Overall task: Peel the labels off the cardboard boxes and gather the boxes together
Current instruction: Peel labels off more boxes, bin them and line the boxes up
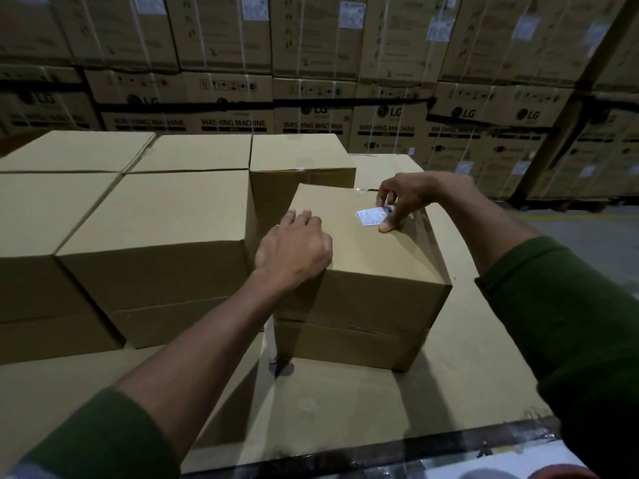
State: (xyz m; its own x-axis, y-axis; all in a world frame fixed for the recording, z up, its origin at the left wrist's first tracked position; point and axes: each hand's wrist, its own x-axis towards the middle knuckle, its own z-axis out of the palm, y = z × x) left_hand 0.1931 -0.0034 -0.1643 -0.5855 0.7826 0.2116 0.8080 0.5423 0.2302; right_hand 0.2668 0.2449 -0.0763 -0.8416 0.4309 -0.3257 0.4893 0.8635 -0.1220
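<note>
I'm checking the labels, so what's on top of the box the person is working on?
A small white label, its right end pinched in the right hand's fingers. The left hand rests on the box top's near-left corner. The hands cover whatever is beneath them.

Behind you, the stacked cartons [313, 108] read "LG" and "WASHING MACHINE" in dark print, repeated across the row. White stickers on the upper cartons are too blurred to read. The small label [372, 216] on the plain box [359, 257] carries print too fine to read.
</note>
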